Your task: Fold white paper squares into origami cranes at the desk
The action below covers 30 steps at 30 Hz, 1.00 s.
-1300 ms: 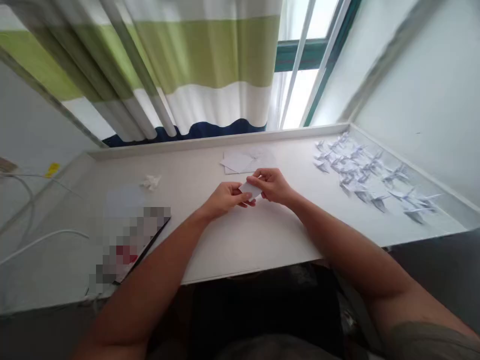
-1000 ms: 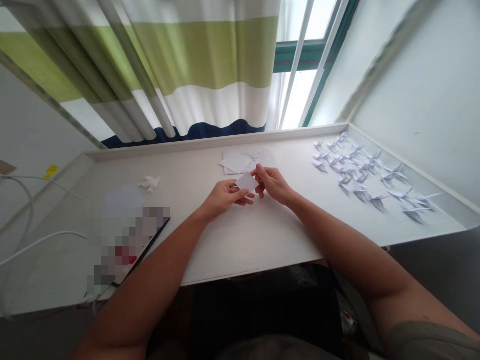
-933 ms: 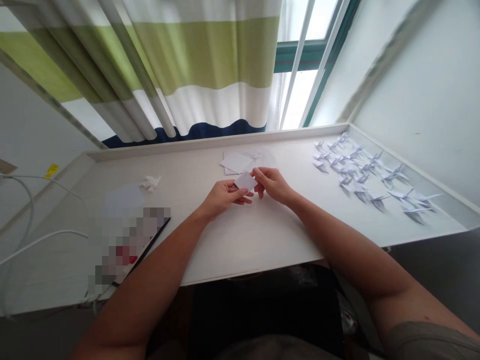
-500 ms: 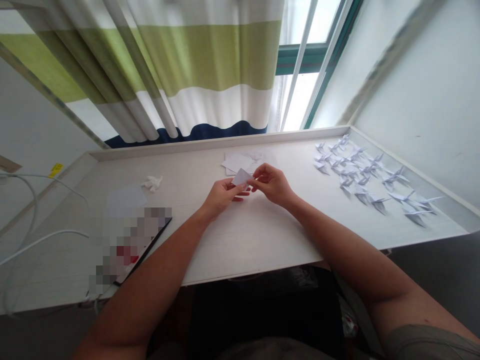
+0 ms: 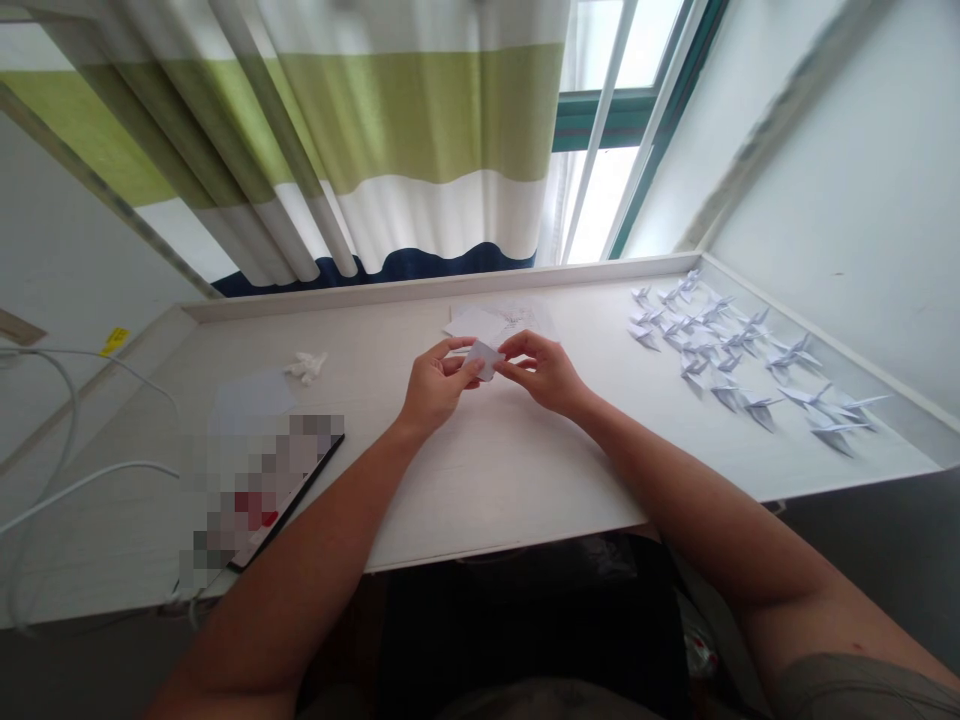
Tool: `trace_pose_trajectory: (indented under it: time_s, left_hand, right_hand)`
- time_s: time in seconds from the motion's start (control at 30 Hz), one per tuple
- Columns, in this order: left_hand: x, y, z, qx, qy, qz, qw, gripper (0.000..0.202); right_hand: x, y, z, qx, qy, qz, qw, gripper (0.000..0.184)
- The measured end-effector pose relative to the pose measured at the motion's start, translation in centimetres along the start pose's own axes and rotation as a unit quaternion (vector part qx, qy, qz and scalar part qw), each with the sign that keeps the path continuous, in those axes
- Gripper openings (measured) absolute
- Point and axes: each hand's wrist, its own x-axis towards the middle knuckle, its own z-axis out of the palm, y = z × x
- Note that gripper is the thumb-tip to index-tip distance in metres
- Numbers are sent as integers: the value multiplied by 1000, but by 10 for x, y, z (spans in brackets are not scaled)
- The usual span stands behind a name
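Note:
Between my two hands, above the middle of the white table, is a small folded piece of white paper (image 5: 484, 358). My left hand (image 5: 437, 385) grips its left side, thumb on the near face and fingers behind. With thumb and forefinger, my right hand (image 5: 544, 372) pinches the paper's right corner. Its finer folds are too small to make out. Just beyond my hands lie white paper sheets (image 5: 474, 322), one with faint markings.
Several folded paper cranes (image 5: 724, 340) stand in rows on the table's right side. To the left lie a crumpled white tissue (image 5: 306, 367), a pale sheet (image 5: 251, 398), a blurred-out dark-edged device (image 5: 289, 495) and white cables (image 5: 90, 470). A raised rim (image 5: 360, 293) runs along the back.
The folded paper has turned slightly and sits a little lower between my fingers. My left hand has shifted slightly left, with its fingers more curled behind the paper. My right hand still pinches the corner.

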Motion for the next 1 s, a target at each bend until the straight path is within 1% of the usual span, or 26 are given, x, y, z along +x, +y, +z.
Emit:
trace_pose_trajectory:
  time_s: [0.1,0.23,0.37,0.47,0.53,0.63,0.73,0.87,1.0]
  left_hand:
    - [-1,0,3,-24,18,-9,999,59]
    - [-1,2,5,-58,22,-41,997,65]
    - [-1,6,4,-90,19,-95,991,65]
    - [0,6,2,-100,10,-119,988,64]
    - [2,5,1,-106,5,-126,986,62]
    - [3,3,1,-110,6,-134,985,55]
    - [2,2,1,-106,-4,-146,984,47]
    - [1,3,1,-106,-13,-145,984,49]
    - [0,4,1,-111,-28,-117,987,56]
  right_hand:
    - [-1,-1,1,-2,-1,-2,1000,36]
    - [-2,-2,0,9,0,2,1000,37]
    - [-4,-5,-3,6,-24,-19,1000,28]
    - [-4,-8,-4,-8,-32,-27,999,24]
    - [-4,-8,-4,5,-34,-10,999,24]
    - [-3,-7,-2,36,-50,23,998,27]
    - [-3,-5,-1,49,-63,36,996,31]
    - [-3,-4,-2,56,-62,37,996,34]
    - [-2,-6,-2,84,-57,22,995,36]
